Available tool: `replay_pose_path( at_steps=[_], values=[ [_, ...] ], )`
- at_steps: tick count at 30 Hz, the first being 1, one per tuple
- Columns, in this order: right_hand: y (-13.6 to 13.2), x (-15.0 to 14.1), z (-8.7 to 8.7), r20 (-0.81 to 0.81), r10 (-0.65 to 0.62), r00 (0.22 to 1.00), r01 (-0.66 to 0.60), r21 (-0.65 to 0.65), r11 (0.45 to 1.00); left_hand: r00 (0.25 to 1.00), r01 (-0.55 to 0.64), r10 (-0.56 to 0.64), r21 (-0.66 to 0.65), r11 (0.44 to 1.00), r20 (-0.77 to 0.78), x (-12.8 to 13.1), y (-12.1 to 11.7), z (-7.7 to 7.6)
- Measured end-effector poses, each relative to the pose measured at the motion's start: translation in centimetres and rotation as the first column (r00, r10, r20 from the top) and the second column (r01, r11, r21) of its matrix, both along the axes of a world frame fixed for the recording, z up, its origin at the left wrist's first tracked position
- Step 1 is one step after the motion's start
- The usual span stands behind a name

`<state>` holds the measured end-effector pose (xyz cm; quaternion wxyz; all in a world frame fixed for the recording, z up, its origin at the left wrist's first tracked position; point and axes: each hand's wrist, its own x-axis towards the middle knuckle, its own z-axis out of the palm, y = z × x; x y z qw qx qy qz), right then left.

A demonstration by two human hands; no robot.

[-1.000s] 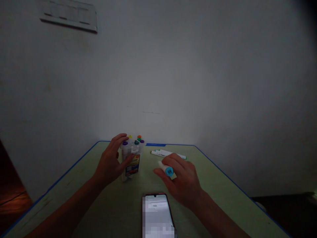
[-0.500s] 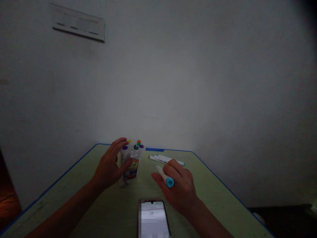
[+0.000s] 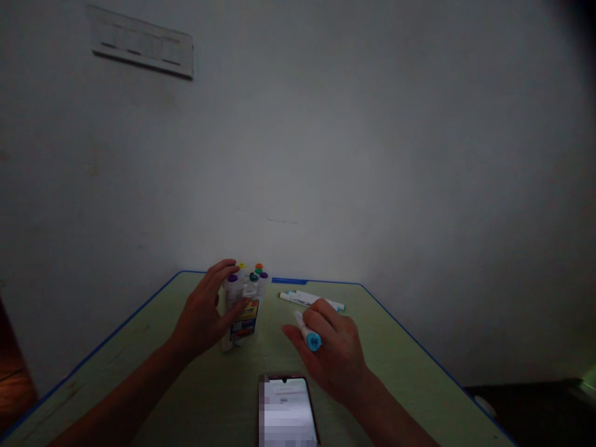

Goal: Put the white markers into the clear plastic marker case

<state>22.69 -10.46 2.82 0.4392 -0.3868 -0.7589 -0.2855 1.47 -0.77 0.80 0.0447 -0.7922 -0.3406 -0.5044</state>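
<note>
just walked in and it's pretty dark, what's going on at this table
A person sits at a green table with a blue edge. The left hand steadies an upright clear marker case with coloured caps showing at its top. The right hand holds a white marker with a blue cap. Two or so more markers lie loose behind that hand, and a lit phone lies at the near edge.

Clear marker case [image 3: 243, 307] standing upright with coloured caps on top; white blue-capped marker [image 3: 307, 331] at its 4 o'clock, cap toward the viewer.
</note>
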Motion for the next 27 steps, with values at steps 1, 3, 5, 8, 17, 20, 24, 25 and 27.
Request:
replay_pose_path(
  at_steps=[1,3,5,8,17,20,24,25,27],
  values=[
    [-0.02,-0.01,0.01,-0.001,-0.005,1.000,0.005,0.001,1.000,1.000,0.000,0.000,-0.004,1.000,0.000,-0.02,-0.01,-0.01],
    [-0.01,-0.01,0.01,-0.004,-0.015,1.000,0.015,-0.003,1.000,1.000,-0.002,0.002,-0.007,1.000,-0.001,-0.01,-0.03,0.00],
    [0.05,0.04,-0.05,-0.009,-0.002,1.000,0.002,-0.023,1.000,1.000,-0.001,0.001,-0.001,1.000,-0.003,0.05,-0.05,0.06],
    [0.18,0.18,-0.20,-0.024,0.076,0.997,-0.078,-0.078,0.994,1.000,-0.003,0.003,0.008,1.000,-0.002,0.21,-0.12,0.24],
    [-0.20,0.08,0.39,0.019,0.194,0.981,-0.177,-0.335,0.925,1.000,0.005,-0.005,-0.016,1.000,0.009,0.14,-0.39,0.41],
    [-0.13,0.07,0.42,0.019,0.216,0.976,-0.196,-0.350,0.916,1.000,0.011,-0.011,-0.032,0.999,0.023,0.13,-0.40,0.36],
    [0.02,0.14,0.26,0.019,0.232,0.973,-0.212,-0.340,0.916,0.999,0.023,-0.022,-0.037,0.999,0.030,0.14,-0.36,0.30],
    [0.03,0.16,0.23,0.022,0.229,0.973,-0.209,-0.338,0.918,0.999,0.024,-0.023,-0.038,0.999,0.030,0.13,-0.34,0.29],
    [0.05,0.19,0.23,0.030,0.222,0.975,-0.199,-0.343,0.918,0.999,0.028,-0.026,-0.039,0.999,0.032,0.10,-0.30,0.29]
  ],
)
